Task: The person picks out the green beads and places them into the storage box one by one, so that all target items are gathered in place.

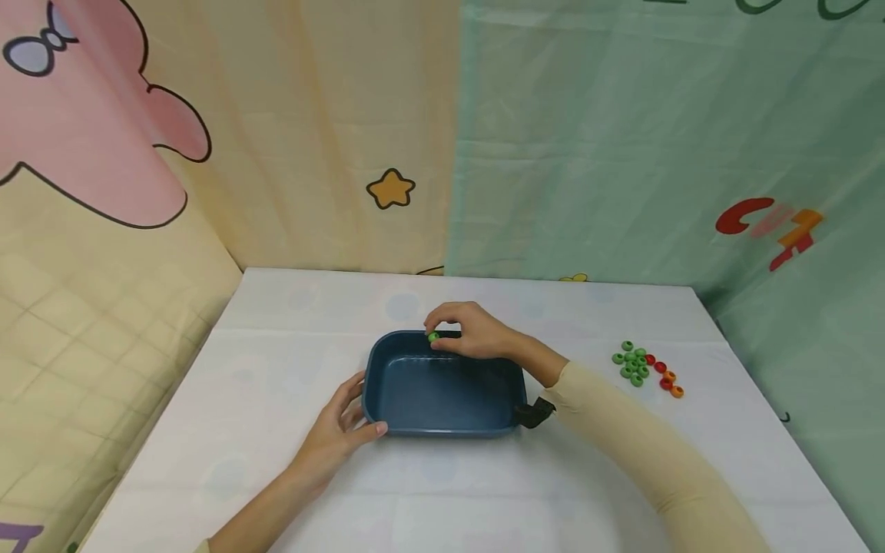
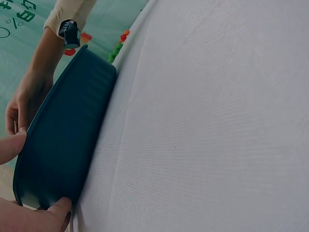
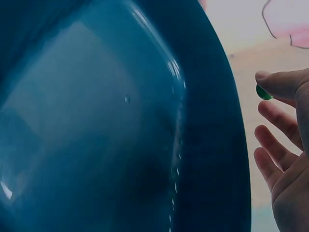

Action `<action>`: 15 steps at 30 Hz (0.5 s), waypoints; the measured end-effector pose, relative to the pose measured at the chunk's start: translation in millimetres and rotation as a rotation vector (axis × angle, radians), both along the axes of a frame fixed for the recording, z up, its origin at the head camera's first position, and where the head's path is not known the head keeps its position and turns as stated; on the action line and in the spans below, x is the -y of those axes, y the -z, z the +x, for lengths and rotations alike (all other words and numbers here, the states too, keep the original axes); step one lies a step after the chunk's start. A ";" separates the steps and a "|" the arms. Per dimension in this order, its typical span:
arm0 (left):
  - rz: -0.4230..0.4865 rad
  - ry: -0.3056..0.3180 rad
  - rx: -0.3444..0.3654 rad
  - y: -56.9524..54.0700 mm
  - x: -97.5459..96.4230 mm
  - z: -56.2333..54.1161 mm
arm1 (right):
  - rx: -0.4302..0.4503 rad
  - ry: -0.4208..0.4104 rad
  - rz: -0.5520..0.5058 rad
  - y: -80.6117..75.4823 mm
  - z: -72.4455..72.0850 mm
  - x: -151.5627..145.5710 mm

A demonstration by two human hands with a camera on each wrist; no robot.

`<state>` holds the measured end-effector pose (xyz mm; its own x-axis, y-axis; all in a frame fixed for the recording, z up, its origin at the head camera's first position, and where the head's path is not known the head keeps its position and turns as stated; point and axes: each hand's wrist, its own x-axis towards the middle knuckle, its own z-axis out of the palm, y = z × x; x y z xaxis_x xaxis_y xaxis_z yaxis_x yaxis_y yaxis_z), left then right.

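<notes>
Over white cloth (image 1: 276,361), left grip (image 1: 339,424) clasps basin (image 1: 442,395); right grip (image 1: 477,332) pinches bead (image 1: 433,337) hidden from left wrist.

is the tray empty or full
The tray looks empty: its visible floor is bare, and the right hand pinches a green bead.
</notes>
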<state>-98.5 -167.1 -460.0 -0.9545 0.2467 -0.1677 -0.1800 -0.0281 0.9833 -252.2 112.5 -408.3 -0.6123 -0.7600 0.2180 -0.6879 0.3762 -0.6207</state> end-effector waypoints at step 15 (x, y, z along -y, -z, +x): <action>0.008 0.009 0.011 -1.1 2.0 -0.1 | -0.024 -0.099 0.012 10.0 -6.1 40.8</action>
<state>-98.6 -169.1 -459.0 -0.9505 0.2563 -0.1758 -0.1908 -0.0347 0.9810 -258.2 71.7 -418.3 -0.5284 -0.8194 0.2222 -0.7369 0.3127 -0.5993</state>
